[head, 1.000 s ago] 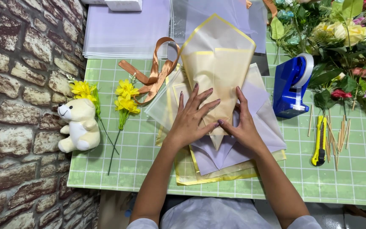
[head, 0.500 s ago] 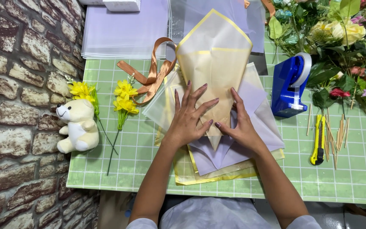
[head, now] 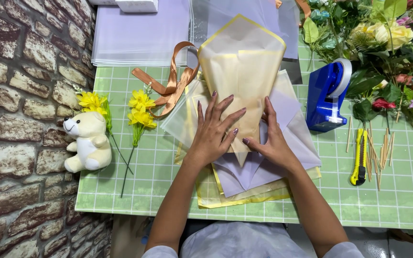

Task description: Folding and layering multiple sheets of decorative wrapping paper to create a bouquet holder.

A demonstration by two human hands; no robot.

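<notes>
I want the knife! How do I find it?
Look at the green table, right side, below the blue tape dispenser. The knife lies beside thin wooden sticks. It alone is yellow and black.

Two hands [head: 216,134], one plush bear [head: 88,141], two yellow flower stems [head: 139,112], one tape dispenser [head: 328,95], one yellow cutter [head: 359,157].

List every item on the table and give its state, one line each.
left hand: flat, fingers spread on the yellow cone
right hand: pressing the cone's lower edge
yellow cone: folded, point toward the person
wrapping sheets: stacked flat under the cone
ribbon: loose, looped
yellow flowers: lying flat
teddy bear: lying at the table's left edge
tape dispenser: upright
utility knife: lying flat
</notes>
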